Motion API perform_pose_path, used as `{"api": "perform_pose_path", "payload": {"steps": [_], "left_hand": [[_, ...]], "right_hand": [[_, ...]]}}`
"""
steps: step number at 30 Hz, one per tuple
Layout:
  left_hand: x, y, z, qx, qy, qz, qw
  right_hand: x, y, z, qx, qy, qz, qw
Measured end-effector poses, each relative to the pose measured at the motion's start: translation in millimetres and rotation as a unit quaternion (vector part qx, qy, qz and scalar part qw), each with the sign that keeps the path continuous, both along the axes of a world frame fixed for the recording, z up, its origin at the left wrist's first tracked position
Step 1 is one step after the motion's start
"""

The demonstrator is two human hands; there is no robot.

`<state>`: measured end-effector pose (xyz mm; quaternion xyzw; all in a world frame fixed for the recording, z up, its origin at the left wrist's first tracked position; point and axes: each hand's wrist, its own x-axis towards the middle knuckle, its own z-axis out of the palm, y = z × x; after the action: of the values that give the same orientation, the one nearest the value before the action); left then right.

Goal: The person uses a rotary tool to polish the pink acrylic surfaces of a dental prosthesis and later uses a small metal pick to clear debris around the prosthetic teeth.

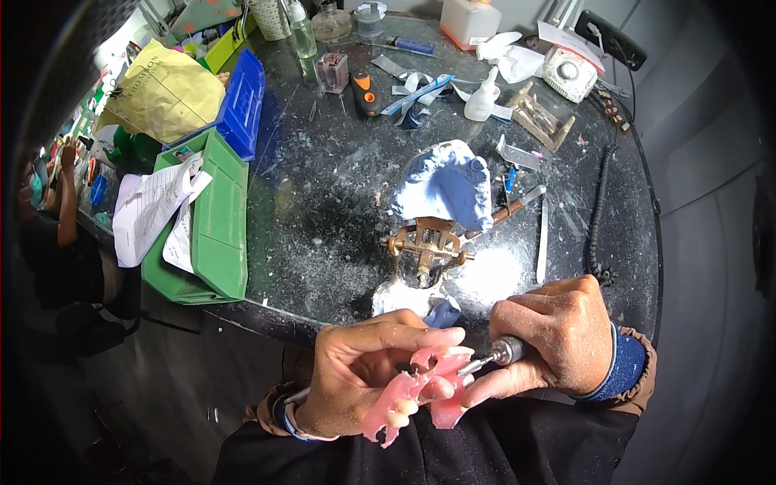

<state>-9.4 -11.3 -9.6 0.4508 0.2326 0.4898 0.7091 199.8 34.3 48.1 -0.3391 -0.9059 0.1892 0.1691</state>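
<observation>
"Pink plastic denture plate with cream teeth: where do you have it, and how are your fingers?"

"You have it up over your lap in black cloth, by the near edge of the black, dusty table. Your bare left hand pinches it, with one fingertip showing in the plate's gap. Your bare right hand curls around a round grey metal hand tool, fingers close together, and its thumb looks set against the plate's right side."

"How can you do this bit well?"

"It looks like you are rubbing the pink down. The thin silver tip sits at the plate's top right, very near a tooth, so go softly, with small strokes on the pink only. Let that right thumb lean on the plate to help you stay steady. Don't squeeze hard: the thin ends could snap. Mind your left fingertip, too."

"Which way does it point?"

"Its bend points up and away from you, toward the bumpy blue dental model. Its open ends point down at you. Its long way slants from low left to high right. Your fingers hide some of it, so the whole shape is hard to tell."
</observation>
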Motion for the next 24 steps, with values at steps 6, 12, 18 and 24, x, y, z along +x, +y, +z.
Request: {"api": "perform_pose_path", "payload": {"steps": [6,12,18,24], "left_hand": [[2.7,0.0,-3.0,0.006,-0.013,0.012,1.000],[4.4,2.1,-11.7,0.045,-0.030,0.021,0.998],[5.5,-0.2,-7.7,0.016,-0.019,0.036,0.999],[7.3,1.1,-13.1,0.047,-0.014,0.059,0.997]], "right_hand": [[2.6,0.5,3.6,-0.004,-0.029,0.023,0.999],[0.0,-1.9,1.4,-0.010,-0.022,-0.009,1.000],[2.8,-3.1,3.8,-0.016,-0.053,-0.005,0.998],[0.0,-8.6,2.6,-0.023,-0.056,-0.057,0.997]]}}
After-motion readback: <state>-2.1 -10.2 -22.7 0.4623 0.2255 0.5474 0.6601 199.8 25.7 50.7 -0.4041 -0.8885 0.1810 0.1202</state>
